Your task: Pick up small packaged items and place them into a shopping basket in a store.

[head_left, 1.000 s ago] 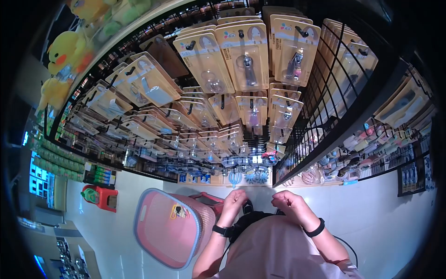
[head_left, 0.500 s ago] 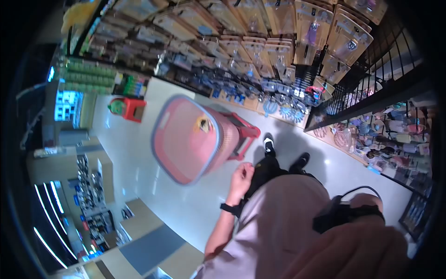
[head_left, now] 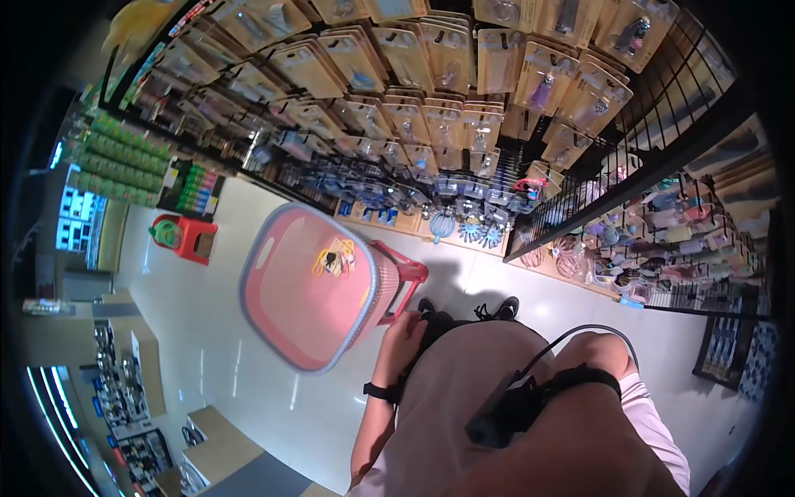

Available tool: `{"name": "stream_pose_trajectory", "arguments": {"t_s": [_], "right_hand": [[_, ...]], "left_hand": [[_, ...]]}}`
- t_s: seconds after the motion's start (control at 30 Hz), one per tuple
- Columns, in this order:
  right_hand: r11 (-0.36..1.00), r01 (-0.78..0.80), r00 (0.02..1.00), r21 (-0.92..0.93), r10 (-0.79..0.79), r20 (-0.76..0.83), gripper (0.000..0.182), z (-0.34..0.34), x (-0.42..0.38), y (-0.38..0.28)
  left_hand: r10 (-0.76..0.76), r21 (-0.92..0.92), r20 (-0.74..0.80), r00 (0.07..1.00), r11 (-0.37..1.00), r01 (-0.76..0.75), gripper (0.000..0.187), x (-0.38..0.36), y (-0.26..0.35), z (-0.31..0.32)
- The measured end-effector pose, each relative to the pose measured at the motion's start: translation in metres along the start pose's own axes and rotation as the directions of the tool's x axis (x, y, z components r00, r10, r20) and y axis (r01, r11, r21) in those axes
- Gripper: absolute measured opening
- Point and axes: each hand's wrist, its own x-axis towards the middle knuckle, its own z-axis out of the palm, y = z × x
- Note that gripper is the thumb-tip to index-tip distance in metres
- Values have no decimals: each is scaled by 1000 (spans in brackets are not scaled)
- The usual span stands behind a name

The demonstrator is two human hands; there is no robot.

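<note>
My left hand, with a black band at the wrist, hangs beside my dark trousers. Its fingers are curled in, and nothing shows in them. Just ahead of it stands a pink shopping basket with a grey-blue rim and a red handle. A small yellow-and-black item lies inside the basket. My right hand is raised close to the camera, large at the bottom, its fingers hidden. A black strap circles that wrist, with a black device and a cable attached.
Racks of carded goods line the far side, over a low wooden ledge. A black wire grid divides them from hair accessories at the right. A red stool holding something green stands left on the shiny floor. Display counters stand lower left.
The view has turned, and the basket now appears lower and farther left. My left hand has come closer to the basket's handle side. More of my bent right arm shows.
</note>
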Motion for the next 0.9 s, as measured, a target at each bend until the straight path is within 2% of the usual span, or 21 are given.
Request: {"name": "stream_pose_trajectory", "arguments": {"t_s": [0.07,0.17,0.27,0.37,0.47,0.5,0.6,0.7,0.8,0.9], "right_hand": [[1000,21,1000,-11,-21,9,35,1,4,15],[997,27,999,-67,-29,-25,35,2,16,42],[988,37,997,-149,-48,-66,35,5,31,63],[977,11,997,-212,-26,-67,35,5,46,78],[972,-3,997,-235,-15,-74,35,4,58,87],[971,-5,997,-240,-14,-78,35,2,61,88],[969,-29,997,-244,10,-79,35,-2,72,91],[973,-43,997,-228,26,-79,35,-5,79,90],[978,-61,996,-199,45,-82,35,-8,80,90],[982,-85,994,-169,71,-88,36,-12,80,89]], "left_hand": [[13,-14,22,1000,1000,-12,32,6,4,-19],[6,51,157,988,999,-14,35,23,-7,-42],[43,104,311,949,991,-79,37,38,-11,-59],[99,73,378,921,988,-136,35,48,-43,-64],[157,94,454,877,970,-223,34,53,-19,-75],[193,91,447,873,962,-259,33,54,-20,-73],[177,74,494,851,967,-244,34,61,-15,-68],[289,82,386,876,935,-345,36,61,-18,-61],[282,101,326,903,939,-329,38,59,-22,-58],[192,92,303,933,969,-230,37,53,-15,-59]]}}
